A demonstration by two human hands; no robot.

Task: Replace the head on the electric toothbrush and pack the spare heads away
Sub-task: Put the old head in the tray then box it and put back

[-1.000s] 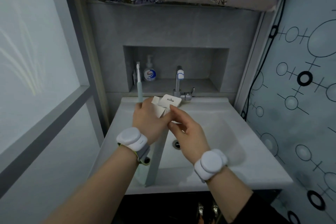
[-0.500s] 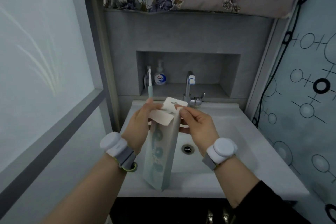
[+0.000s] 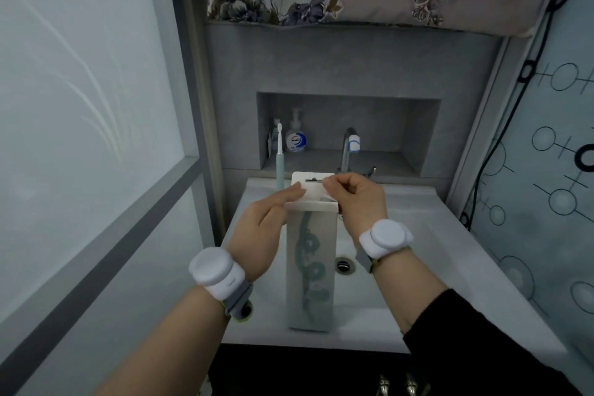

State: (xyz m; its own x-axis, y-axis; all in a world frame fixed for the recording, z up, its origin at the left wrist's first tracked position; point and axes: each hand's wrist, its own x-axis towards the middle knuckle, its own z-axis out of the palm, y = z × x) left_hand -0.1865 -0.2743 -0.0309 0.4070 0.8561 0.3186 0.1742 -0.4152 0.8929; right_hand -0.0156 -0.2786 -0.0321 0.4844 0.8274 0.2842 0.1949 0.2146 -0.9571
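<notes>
A tall, narrow white carton [image 3: 311,270] with a green print hangs upright over the sink, its hang-tab lid at the top. My left hand [image 3: 262,235] holds the carton's upper left side, its fingers laid flat on the lid flap. My right hand [image 3: 356,199] pinches the hang-tab at the top right. The electric toothbrush [image 3: 280,161], pale green with a white head, stands upright at the sink's back left corner, apart from both hands. No loose spare heads show; the carton's inside is hidden.
A white sink [image 3: 418,267] with a drain [image 3: 345,265] lies below the carton. A chrome tap [image 3: 350,151] stands behind it. A soap bottle [image 3: 295,137] sits in the wall niche. A frosted glass panel is on the left, a patterned curtain on the right.
The carton has turned so its printed front faces me and it hangs straight. Its top flap has been folded down flat, with both hands now at the lid.
</notes>
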